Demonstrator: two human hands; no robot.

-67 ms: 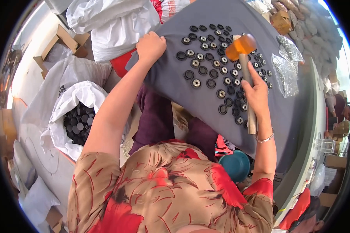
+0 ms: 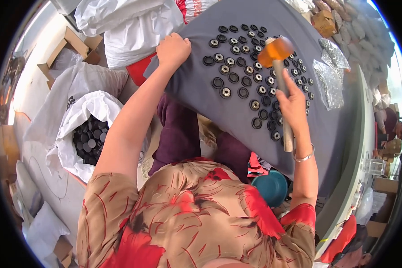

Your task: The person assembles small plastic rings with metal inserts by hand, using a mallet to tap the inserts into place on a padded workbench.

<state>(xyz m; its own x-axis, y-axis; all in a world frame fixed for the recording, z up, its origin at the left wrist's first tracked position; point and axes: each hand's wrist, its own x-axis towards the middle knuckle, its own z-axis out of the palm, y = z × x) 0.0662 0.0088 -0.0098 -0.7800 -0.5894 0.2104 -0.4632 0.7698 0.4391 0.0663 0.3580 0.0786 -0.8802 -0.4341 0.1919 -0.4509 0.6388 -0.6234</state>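
Your right hand (image 2: 293, 105) is wrapped around the wooden handle of a mallet (image 2: 272, 52), the handle's butt showing below your palm. The mallet's orange head, slightly blurred, appears over the right part of a spread of black rings (image 2: 246, 81); whether it touches any of them cannot be told. Your left hand (image 2: 174, 50) is closed in a fist, knuckles up, gripping the edge of the grey cloth (image 2: 250, 129), and creases run out from it.

The rings lie on the cloth in loose rows, mostly between your hands; many have shiny metal centres. A bracelet (image 2: 304, 154) circles your right wrist. To the right of the rings lie clear plastic bags (image 2: 328, 82) of small shiny pieces.

Near your left forearm, an open white sack (image 2: 63, 154) holds black discs (image 2: 92, 136). Behind it, a pale sack (image 2: 100, 81) bears a scrap of dark lettering, too partial to read. At the top, a red-and-white sack (image 2: 202, 8) carries red printing, cut off by the frame. Below the cloth, near your right elbow, sits a teal basin (image 2: 272, 186).
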